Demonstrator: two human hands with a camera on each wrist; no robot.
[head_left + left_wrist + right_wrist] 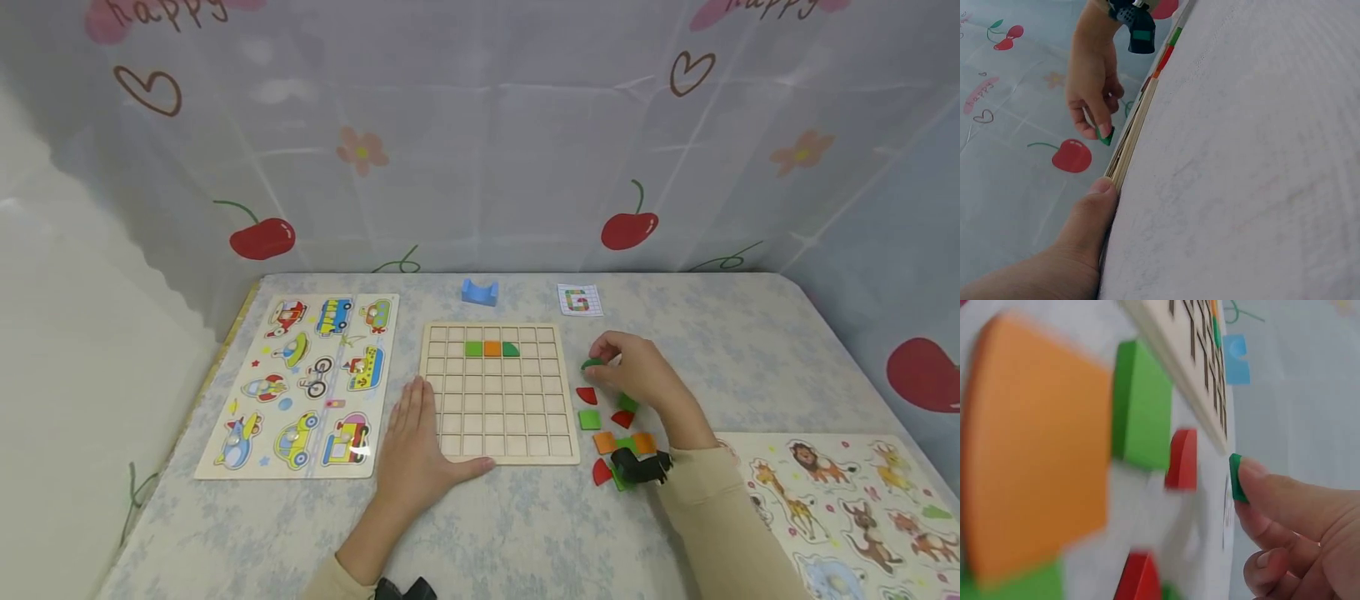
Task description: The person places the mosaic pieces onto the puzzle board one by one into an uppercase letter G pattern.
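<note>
Fingers (pixel 603 348) of our right hand (pixel 637 375) pinch a green tile (pixel 590 364) just right of the grid board (pixel 498 392), lifted from the loose tiles (pixel 618 437) on the bench (pixel 525 533), while our left hand (pixel 416 446) lies flat, steadying the board's near-left edge.

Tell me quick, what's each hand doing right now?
Left hand: open, lying flat on the table, thumb against the wooden grid board.
Right hand: pinching a small green piece in its fingertips, beside the board.

head high, wrists low, sharing grid board (pixel 500 392)
</note>
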